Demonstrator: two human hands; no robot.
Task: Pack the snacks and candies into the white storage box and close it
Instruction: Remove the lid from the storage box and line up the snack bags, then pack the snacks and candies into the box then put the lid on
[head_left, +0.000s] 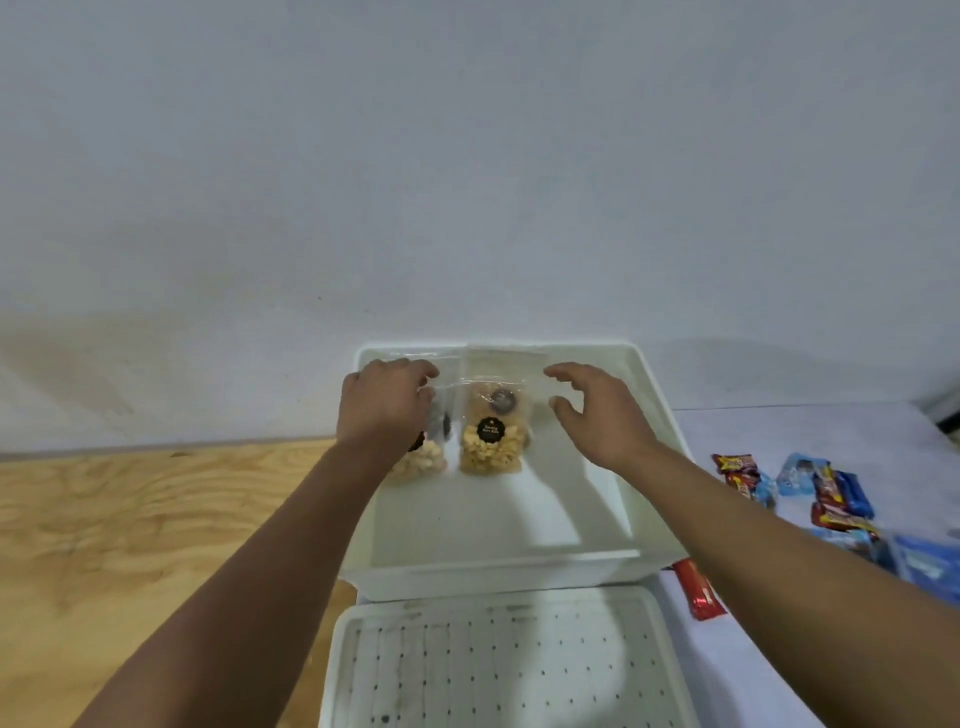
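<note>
- My left hand (384, 405) is down inside the box (660, 415), fingers curled over the top of a clear snack bag (421, 462); it looks like a grip on the bag's upper part, though my knuckles hide the actual contact.
- My right hand (597, 410) hovers in the box with fingers spread and loosely bent, holding nothing.
- Between my two hands lies a second bag (491, 441) of pale puffed snacks with a round black label, flat on the box floor, just beside the bag under my left hand.
- The part of the box floor nearer me than my hands is bare white plastic.
- The lid (498, 660) lies nearest me, touching the box's front wall, with a grid of small dark dots on it.
- To the right of my right forearm, wrapped candies (826, 493) in red, blue and light blue sit in a loose heap on a pale cloth (779, 649).
- A single red bar (698, 590) lies on that cloth just beside the box's front right corner.
- To the left of my left arm the surface is bare plywood (130, 519) with visible grain.
- Beyond my hands rises a plain whitish wall (467, 156), with faint grey smudges low on its left.
</note>
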